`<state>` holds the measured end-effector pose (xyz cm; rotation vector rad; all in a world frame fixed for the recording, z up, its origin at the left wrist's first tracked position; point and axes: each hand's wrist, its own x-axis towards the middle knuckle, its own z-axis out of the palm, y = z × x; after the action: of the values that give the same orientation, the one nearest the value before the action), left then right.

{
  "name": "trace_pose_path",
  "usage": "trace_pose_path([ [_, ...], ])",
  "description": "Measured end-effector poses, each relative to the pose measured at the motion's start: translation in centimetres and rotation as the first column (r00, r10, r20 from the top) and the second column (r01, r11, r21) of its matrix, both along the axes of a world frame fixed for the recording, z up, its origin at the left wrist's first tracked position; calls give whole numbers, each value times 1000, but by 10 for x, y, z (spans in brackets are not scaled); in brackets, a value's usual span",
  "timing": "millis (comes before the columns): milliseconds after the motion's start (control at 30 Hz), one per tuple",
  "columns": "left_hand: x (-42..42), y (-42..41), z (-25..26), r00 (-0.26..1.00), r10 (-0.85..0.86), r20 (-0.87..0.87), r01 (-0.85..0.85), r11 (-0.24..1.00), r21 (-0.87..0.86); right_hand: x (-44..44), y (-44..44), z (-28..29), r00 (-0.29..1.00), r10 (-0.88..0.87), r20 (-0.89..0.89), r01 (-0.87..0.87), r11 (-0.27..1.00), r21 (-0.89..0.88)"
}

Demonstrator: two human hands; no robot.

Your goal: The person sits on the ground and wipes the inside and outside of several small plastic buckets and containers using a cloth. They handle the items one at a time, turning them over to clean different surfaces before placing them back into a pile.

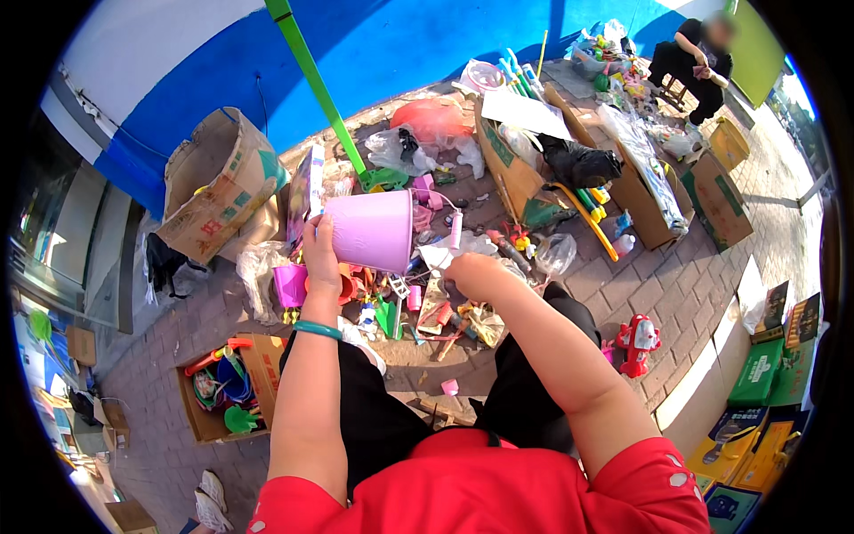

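Observation:
A pink plastic toy bucket (370, 230) is tilted on its side in the air, with a wire handle and a pink grip (456, 230) hanging out to the right. My left hand (321, 253) grips it at the left end, fingers along its side. Just right of the bucket, my right hand (479, 275) is curled, fingers pointing down and left. Something greyish shows under its fingers, and whether it is held is not clear. Loose plastic toys lie below, among them a small purple bucket (291, 286) and a green toy piece (387, 316).
Cardboard boxes stand at the left (212, 193) and right (644, 180). A green pole (320, 87) rises by the blue wall. An open carton of toys (223, 394) sits at my left. A red toy figure (639, 344) lies to the right. Another person (694, 70) sits far right.

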<state>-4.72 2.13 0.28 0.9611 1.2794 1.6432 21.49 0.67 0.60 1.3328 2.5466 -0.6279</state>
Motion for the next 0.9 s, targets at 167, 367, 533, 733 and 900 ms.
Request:
trace_pose_path([
  [167, -31, -5, 9, 908, -46, 416, 133, 974, -183, 27, 15, -4, 822, -280, -496, 333, 943, 21],
  [367, -28, -18, 10, 897, -21, 442, 149, 956, -255, 35, 16, 3, 670, -416, -615, 513, 858, -21],
  [533, -22, -25, -3, 925, -66, 374, 206, 915, -346, 44, 25, 1, 530, -454, -716, 629, 777, -27],
  [733, -8, -30, -1, 852, -217, 476, 404, 852, -334, 50, 20, 3, 559, -477, -678, 624, 781, -35],
  [900, 35, -29, -1, 715, -231, 660, 521, 805, -282, 59, 22, 0, 535, -543, -647, 614, 776, -144],
])
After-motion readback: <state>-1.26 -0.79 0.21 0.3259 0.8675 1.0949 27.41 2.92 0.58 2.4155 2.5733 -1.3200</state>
